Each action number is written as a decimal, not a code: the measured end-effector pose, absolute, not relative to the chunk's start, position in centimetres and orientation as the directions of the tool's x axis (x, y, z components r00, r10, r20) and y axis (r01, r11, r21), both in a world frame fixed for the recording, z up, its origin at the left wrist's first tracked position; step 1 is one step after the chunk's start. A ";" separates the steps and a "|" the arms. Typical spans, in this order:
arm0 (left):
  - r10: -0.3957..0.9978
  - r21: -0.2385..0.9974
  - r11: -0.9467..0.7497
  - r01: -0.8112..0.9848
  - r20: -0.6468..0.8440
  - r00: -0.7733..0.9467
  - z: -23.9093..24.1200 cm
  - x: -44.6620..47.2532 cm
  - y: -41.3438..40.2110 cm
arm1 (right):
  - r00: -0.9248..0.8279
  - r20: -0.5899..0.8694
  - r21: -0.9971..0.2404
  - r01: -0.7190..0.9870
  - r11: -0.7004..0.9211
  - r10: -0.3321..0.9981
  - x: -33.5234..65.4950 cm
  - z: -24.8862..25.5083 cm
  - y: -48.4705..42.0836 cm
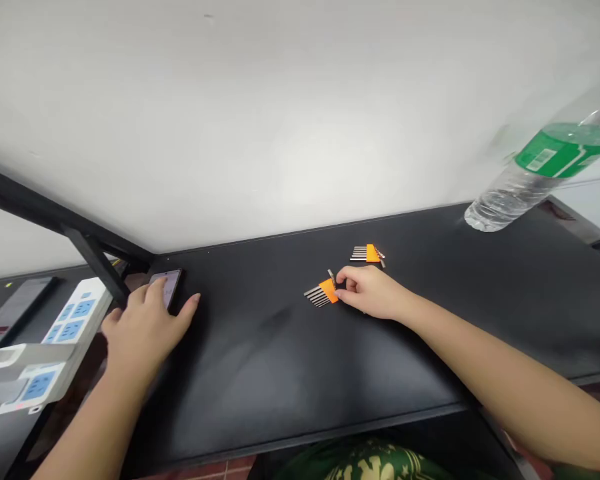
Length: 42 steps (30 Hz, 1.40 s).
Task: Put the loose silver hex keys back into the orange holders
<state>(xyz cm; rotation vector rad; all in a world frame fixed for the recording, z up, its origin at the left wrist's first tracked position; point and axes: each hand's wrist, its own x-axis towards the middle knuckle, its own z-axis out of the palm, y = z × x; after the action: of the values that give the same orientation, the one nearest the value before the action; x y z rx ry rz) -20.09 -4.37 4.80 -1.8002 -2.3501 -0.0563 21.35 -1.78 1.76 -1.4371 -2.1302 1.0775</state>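
Note:
My right hand (pixel 375 291) has its fingers curled, thumb and forefinger at the right end of a hex key set (pixel 328 291). The set is an orange holder with several metal keys fanned out to the left, low over or on the black table. A second hex key set (pixel 373 253) with the same orange holder lies just behind that hand. Far to the left, my left hand (pixel 147 327) is open with fingers spread, its fingertips over a phone (pixel 171 283) that it partly covers. Whether they touch the phone I cannot tell.
A white power strip (pixel 75 327) with plugged-in adapters stands at the left beside a black metal frame (pixel 95 260). Behind it lies a dark flat device (pixel 20 310). At the right back, a clear bottle with a green label (pixel 555 153) stands on the black table (pixel 260 360), near the white wall.

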 end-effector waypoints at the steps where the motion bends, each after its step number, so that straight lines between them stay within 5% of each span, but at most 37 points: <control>1: 0.941 -0.065 0.267 0.961 0.231 -0.246 4.8 -19.9 -4.7 | -0.422 -0.108 -0.760 0.619 0.199 0.900 21.6 1.9 -1.7; 4: 0.862 -0.013 0.255 0.967 0.457 -0.221 4.8 -19.0 -5.5 | -0.373 0.026 -0.707 0.649 0.281 0.927 22.9 2.5 -1.0; 8: 0.901 0.026 0.217 0.976 0.379 -0.211 5.0 -18.6 -5.8 | -0.156 0.207 -0.489 0.839 0.241 0.966 25.8 2.9 0.7; 12: 0.913 0.055 0.266 0.963 0.307 -0.269 5.1 -19.1 -5.5 | -0.036 0.073 -0.394 0.917 0.062 0.997 27.8 2.4 1.9; 16: 0.922 0.044 0.108 0.993 0.370 -0.117 4.8 -18.7 -5.6 | -0.121 -0.029 -0.326 0.939 0.105 0.992 27.6 1.4 2.1; 25: 0.969 0.297 -0.237 0.925 0.000 0.249 3.9 -8.8 -5.4 | -0.060 0.088 -0.154 0.985 0.073 0.994 27.9 0.9 2.8; 28: 0.924 0.295 -0.376 0.879 0.046 0.379 3.4 -4.0 -4.9 | -0.062 0.250 -0.217 0.969 0.118 0.966 27.2 1.2 2.2; 31: 0.902 0.259 -0.424 0.868 0.031 0.431 3.2 -0.7 -3.6 | -0.188 0.369 -0.385 0.860 0.334 0.910 25.4 1.2 1.4; 34: 0.902 0.283 -0.399 0.872 -0.052 0.430 3.1 0.9 -2.0 | -0.291 0.301 -0.525 0.745 0.412 0.908 23.4 0.6 0.7; 42: 0.919 0.407 -0.352 0.843 -0.020 0.393 2.4 1.4 -1.4 | -0.447 0.149 -0.563 0.695 0.447 0.882 21.1 0.1 0.0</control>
<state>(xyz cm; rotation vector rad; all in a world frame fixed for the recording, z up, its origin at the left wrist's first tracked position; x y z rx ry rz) 1.38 -1.37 2.44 -2.9013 -1.9238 -0.3780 21.14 0.04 0.08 -1.3278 -2.2796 0.5998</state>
